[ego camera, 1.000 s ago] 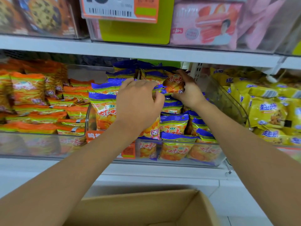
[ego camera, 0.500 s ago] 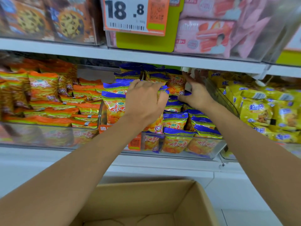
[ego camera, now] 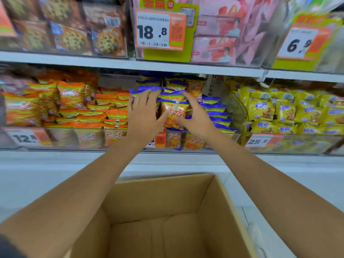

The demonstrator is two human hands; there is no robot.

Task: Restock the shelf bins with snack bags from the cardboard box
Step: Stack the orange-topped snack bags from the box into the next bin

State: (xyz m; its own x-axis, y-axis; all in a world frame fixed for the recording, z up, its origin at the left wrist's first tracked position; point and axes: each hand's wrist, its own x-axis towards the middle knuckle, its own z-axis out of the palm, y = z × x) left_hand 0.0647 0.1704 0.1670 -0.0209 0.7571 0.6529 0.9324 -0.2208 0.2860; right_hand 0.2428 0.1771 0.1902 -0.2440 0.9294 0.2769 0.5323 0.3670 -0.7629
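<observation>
1. Head view: both forearms reach over the cardboard box [ego camera: 214,211] toward the middle shelf.
2. Left hand [ego camera: 143,116]: open, fingers spread, lying over the blue-topped snack bags [ego camera: 214,108] on the left side of the clear middle bin [ego camera: 237,110]. It grips nothing.
3. Right hand [ego camera: 195,118]: also open with fingers fanned, just right of the left hand. It holds nothing.
4. One upright bag [ego camera: 174,113], orange with a blue top edge, stands between the two hands. Both thumbs sit at its front; firm contact cannot be told.
5. Blue-topped bags are piled from the bin's front wall to the back.
6. Left neighbouring bin holds orange snack bags [ego camera: 72,95]; right one holds yellow snack bags [ego camera: 279,112].
7. Box sits low and near, flaps open, its bare cardboard floor showing.
8. Upper shelf: cookie packs [ego camera: 74,38], pink packs [ego camera: 217,43] and a price tag [ego camera: 154,32] reading 18.8.
</observation>
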